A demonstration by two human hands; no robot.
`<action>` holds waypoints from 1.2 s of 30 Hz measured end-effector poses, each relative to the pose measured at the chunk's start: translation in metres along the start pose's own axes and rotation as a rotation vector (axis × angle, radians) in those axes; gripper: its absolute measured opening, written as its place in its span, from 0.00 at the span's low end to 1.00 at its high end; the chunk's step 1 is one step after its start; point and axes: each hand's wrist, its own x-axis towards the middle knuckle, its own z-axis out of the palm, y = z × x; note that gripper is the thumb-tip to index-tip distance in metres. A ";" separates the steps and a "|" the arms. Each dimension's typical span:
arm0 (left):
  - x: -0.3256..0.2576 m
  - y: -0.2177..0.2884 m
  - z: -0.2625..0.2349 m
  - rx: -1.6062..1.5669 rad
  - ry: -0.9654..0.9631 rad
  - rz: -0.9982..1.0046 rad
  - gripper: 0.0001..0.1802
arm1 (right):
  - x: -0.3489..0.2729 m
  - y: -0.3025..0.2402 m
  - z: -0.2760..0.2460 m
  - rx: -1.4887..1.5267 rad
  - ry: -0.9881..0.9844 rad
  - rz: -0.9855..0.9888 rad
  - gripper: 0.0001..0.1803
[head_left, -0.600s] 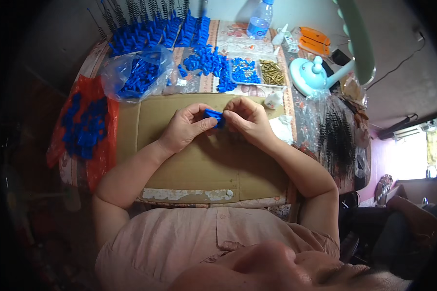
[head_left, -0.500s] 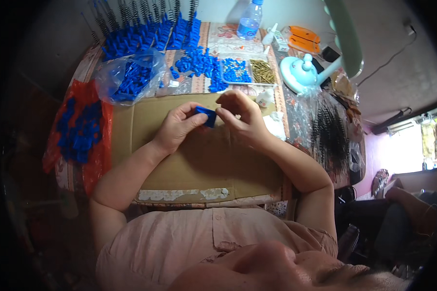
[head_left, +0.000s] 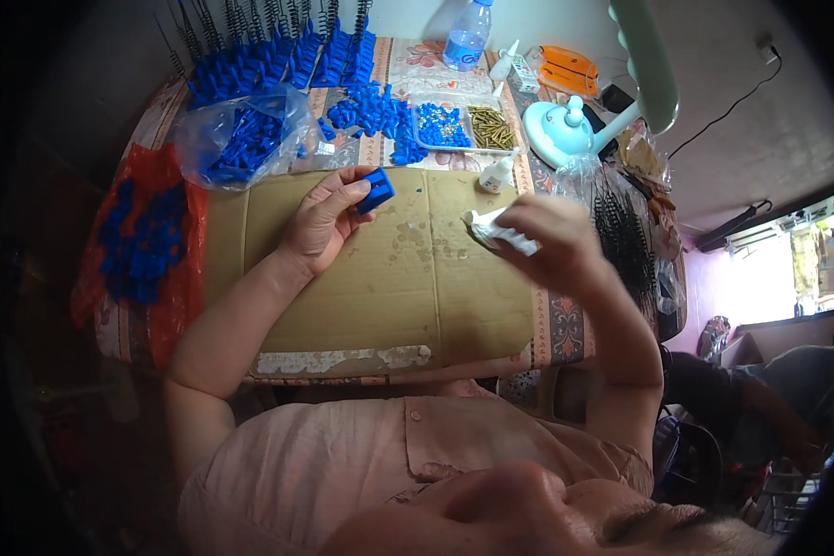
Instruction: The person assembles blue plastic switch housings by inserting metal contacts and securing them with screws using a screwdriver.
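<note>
Between the thumb and fingers of my left hand [head_left: 322, 221] is a small blue plastic part [head_left: 375, 191], squarish with a raised ridge. It is held over the upper part of a brown cardboard sheet [head_left: 343, 306]. My right hand [head_left: 558, 239], slightly blurred, pinches a crumpled white tissue [head_left: 487, 222] at the right of the cardboard. The tissue's lower edge seems to be at the cardboard; whether it touches cannot be seen. Just beyond it stands a small white glue bottle [head_left: 497, 176]. Wet-looking spots mark the cardboard between my hands.
Loose blue parts fill a red bag [head_left: 171, 176] at left and a clear bag [head_left: 190, 139]. Farther back are blue stands with black springs [head_left: 343, 60], a tray [head_left: 440, 146] of small pieces and brass pins, a water bottle [head_left: 467, 39] and a pale-blue lamp [head_left: 551, 130].
My right hand has left the blue part, moved right and taken hold of the white tissue. My left hand has shifted slightly left and tilted the blue part. The glue bottle now shows fully.
</note>
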 end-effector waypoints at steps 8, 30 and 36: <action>0.005 0.002 0.001 -0.058 -0.057 0.008 0.15 | -0.006 0.101 -0.011 -0.107 -0.021 0.484 0.07; 0.004 0.000 -0.002 -0.018 -0.066 -0.043 0.17 | 0.051 0.173 0.043 -0.349 -0.311 0.360 0.07; 0.001 0.005 0.002 -0.016 -0.041 -0.053 0.19 | 0.036 0.155 0.016 -0.442 -0.055 0.510 0.06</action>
